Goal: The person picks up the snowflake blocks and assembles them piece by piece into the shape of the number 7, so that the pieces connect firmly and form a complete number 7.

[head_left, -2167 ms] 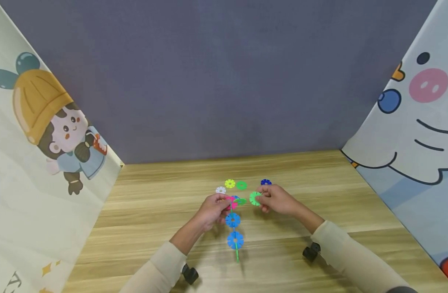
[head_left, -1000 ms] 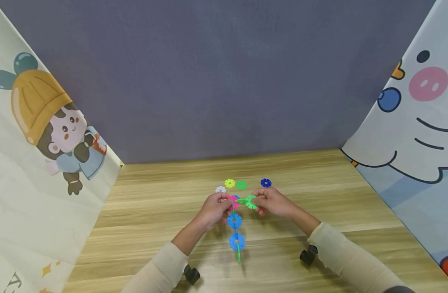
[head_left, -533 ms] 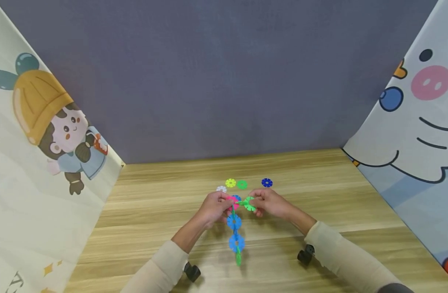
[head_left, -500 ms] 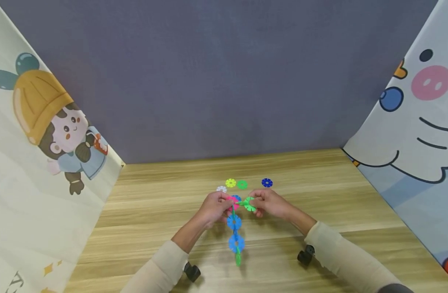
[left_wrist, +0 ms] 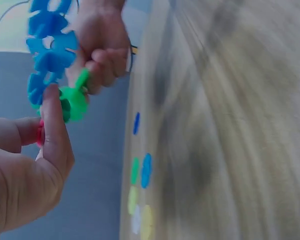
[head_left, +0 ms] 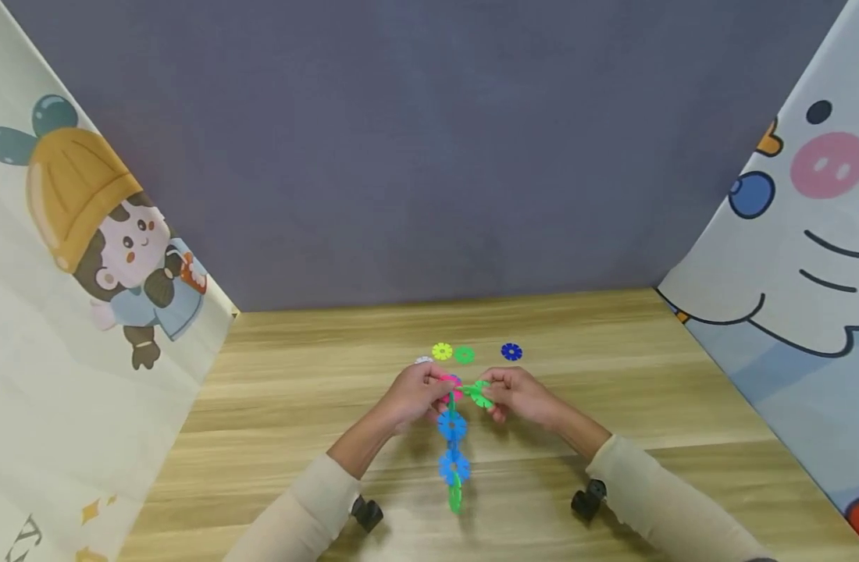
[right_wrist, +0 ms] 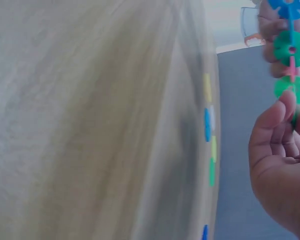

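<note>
My left hand (head_left: 414, 396) pinches a pink notched interlocking disc (head_left: 449, 388) between thumb and fingers. From it a chain runs toward me: a blue disc (head_left: 452, 425), another blue disc (head_left: 454, 467) and a green disc (head_left: 455, 494) at the end, with edge-on discs between. A green disc (left_wrist: 76, 102) sticks out from the pink one toward the right. My right hand (head_left: 528, 396) pinches a light green disc (head_left: 481, 395) by its edge, set against that sideways green disc. In the right wrist view, my right hand's fingertips (right_wrist: 288, 100) overlap the joint.
Behind the hands, loose discs lie on the wooden table (head_left: 317, 359): yellow (head_left: 441, 351), green (head_left: 465, 355), dark blue (head_left: 511, 351) and a partly hidden white one (head_left: 423, 360). The left wrist view also shows a blue disc (left_wrist: 146, 170). A grey partition (head_left: 429, 195) stands behind.
My right hand has moved left, bringing its light green disc from apart to against the green disc on the chain. The loose dark blue disc has come into full view.
</note>
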{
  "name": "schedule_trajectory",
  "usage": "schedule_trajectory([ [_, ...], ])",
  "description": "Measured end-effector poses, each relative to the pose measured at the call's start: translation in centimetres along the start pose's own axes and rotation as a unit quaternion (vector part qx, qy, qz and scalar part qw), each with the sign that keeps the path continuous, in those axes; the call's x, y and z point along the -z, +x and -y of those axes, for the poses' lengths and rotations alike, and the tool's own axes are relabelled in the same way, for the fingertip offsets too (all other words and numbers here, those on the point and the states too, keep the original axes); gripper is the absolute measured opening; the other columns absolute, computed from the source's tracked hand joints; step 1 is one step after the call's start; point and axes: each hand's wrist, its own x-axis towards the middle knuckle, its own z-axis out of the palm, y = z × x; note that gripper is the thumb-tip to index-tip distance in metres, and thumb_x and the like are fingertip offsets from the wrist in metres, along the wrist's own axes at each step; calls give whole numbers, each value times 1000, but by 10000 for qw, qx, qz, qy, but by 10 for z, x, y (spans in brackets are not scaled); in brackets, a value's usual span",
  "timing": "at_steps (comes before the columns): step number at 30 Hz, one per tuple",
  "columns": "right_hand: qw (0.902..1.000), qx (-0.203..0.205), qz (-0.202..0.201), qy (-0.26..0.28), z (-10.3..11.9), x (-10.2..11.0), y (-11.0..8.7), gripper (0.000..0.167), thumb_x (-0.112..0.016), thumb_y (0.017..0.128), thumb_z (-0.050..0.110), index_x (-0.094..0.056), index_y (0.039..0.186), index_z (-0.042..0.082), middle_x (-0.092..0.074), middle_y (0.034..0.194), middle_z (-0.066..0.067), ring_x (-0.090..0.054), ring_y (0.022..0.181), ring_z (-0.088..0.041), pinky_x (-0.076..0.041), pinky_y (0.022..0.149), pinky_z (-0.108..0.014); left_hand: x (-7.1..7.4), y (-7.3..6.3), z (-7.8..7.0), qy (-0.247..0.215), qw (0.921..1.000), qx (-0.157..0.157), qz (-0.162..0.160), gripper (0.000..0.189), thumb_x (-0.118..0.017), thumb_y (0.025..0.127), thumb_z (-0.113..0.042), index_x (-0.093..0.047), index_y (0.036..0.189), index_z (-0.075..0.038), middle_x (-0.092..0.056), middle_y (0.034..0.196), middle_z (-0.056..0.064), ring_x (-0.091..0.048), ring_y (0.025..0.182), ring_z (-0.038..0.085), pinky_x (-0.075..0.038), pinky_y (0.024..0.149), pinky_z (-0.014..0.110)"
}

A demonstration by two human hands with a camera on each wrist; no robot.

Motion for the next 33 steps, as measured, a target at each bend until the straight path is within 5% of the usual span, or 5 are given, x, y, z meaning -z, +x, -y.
schedule_trajectory([
  [6, 9999, -102, -57, -117, 6, 3, -1, 16, -57, 103, 14, -63, 104, -1, -63, 74, -1, -59, 62, -10, -54, 59, -23, 1, 2, 9, -190, 9994, 298, -2, 26, -63, 101, -26, -59, 117, -6, -73, 98, 10, -62, 73, 12, -55, 62, 28],
  [14, 9994, -264, -57, -197, 5, 3, -1, 17, -57, 102, 12, -63, 107, -3, -63, 75, -2, -58, 63, -9, -54, 58, -21, 0, 4, 13, -237, 9997, -3, -20, 34, -65, 99, -29, -62, 122, -4, -63, 107, 8, -66, 90, 20, -61, 77, 38],
  [19, 9992, -269, -69, -272, 5, 0, 0, 18, -57, 102, 13, -64, 107, -3, -63, 76, -2, -58, 64, -10, -54, 58, -21, -3, 6, 10, -78, 9999, -93, 66, 32, -64, 101, -24, -62, 122, 1, -63, 101, 5, -63, 85, 18, -60, 80, 37],
  [26, 9991, -318, -30, -292, 7, -4, 2, 18, -59, 101, 13, -65, 106, -3, -63, 76, -3, -59, 64, -11, -55, 59, -22, -6, 7, 11, 377, 9988, -298, 22, 25, -69, 96, -22, -69, 112, -2, -63, 82, 0, -56, 76, 14, -48, 69, 27],
  [33, 9990, -274, 7, -339, 10, -8, 6, 19, -57, 102, 14, -65, 107, -3, -62, 76, -3, -59, 64, -12, -55, 59, -22, -6, 4, 8, 454, 9983, -358, 3, 24, -75, 91, -24, -72, 109, -7, -66, 91, 0, -60, 85, 21, -49, 71, 24],
])
